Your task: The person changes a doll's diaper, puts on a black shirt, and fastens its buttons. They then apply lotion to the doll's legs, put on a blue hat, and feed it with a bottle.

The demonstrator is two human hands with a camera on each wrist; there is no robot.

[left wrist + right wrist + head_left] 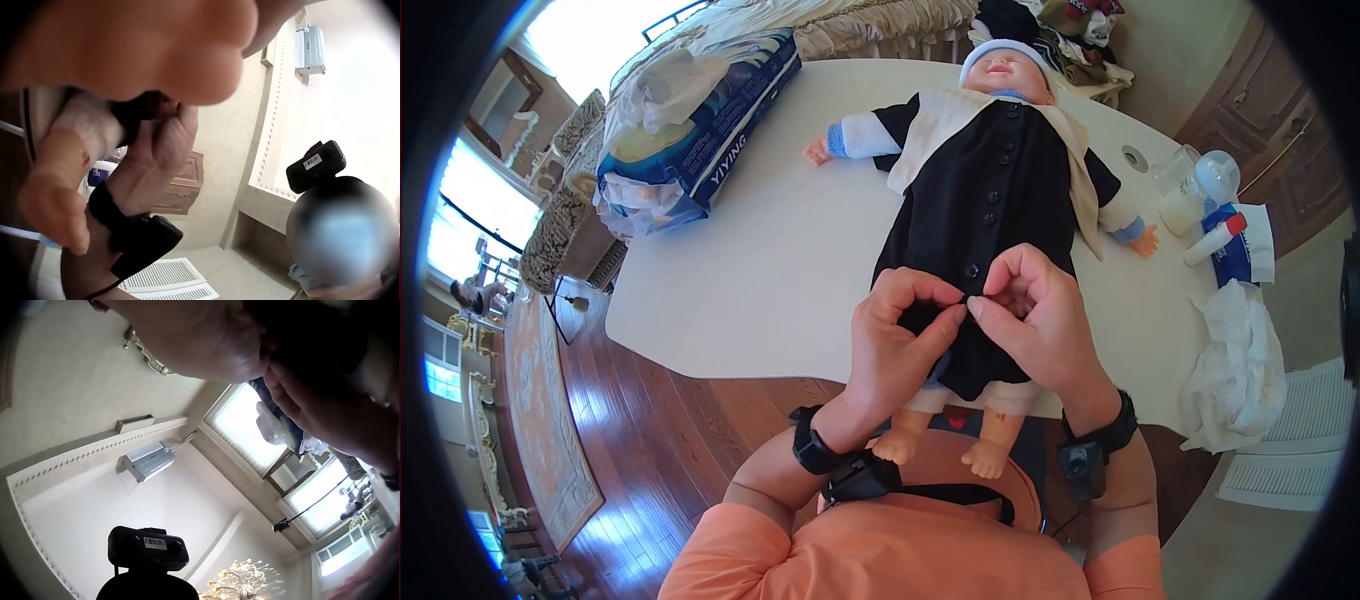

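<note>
A baby doll (1001,70) in a white cap lies face up on the white table (730,290). It wears a long black coat (955,190) with a cream collar (935,125) and a row of black buttons (990,218) down the front. Below the lowest visible button, my left hand (900,335) pinches the coat's front between thumb and forefinger. My right hand (1040,320) pinches the cloth just beside it, the thumb tips nearly meeting. What lies between the fingertips is hidden. In the left wrist view, the doll's bare foot (59,212) hangs near my hands.
A blue diaper pack (725,130) stands at the table's left. On the right are a baby bottle (1190,205), a clear cup (1175,170), a red-capped white tube (1218,240), a blue-and-white packet (1250,250) and crumpled white cloth (1235,365). The doll's legs (1000,430) overhang the near edge.
</note>
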